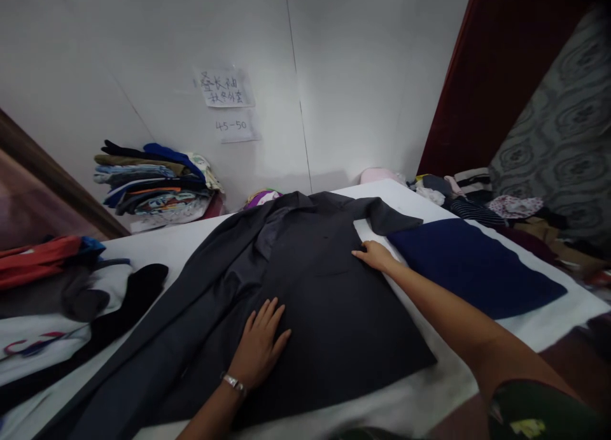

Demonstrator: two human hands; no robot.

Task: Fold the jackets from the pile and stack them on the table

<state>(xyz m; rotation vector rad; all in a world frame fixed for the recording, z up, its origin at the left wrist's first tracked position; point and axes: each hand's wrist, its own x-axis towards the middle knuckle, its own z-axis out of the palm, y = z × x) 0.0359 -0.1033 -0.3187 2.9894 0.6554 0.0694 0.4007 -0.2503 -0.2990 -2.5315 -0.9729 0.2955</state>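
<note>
Currently, a dark jacket (329,312) is lying spread on a white table (389,193), smooth on one side, rumpled and unfolded on the other, while the left hand (260,339) is resting flat on it and the right hand (376,256) is apparently pinching its edge.

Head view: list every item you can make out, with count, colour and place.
dark garment: 1, dark grey, spread mid-table
navy garment: 1, navy, right of it
table top: 1, white, beneath both
folded stack: 1, multicoloured, far left by the wall
loose heap: 1, mixed colours, near left
bundle: 1, purple and white, behind the dark garment
clothes pile: 1, mixed colours, beyond the table, right
paper notes: 2, whitish, on the wall
wall: 1, pale grey, behind
panel: 1, dark red, upper right
wristband: 1, silvery, left wrist
sleeve: 1, dark green, lower right
left hand: 1, bare, flat on the dark garment
right hand: 1, bare, at its right edge
</note>
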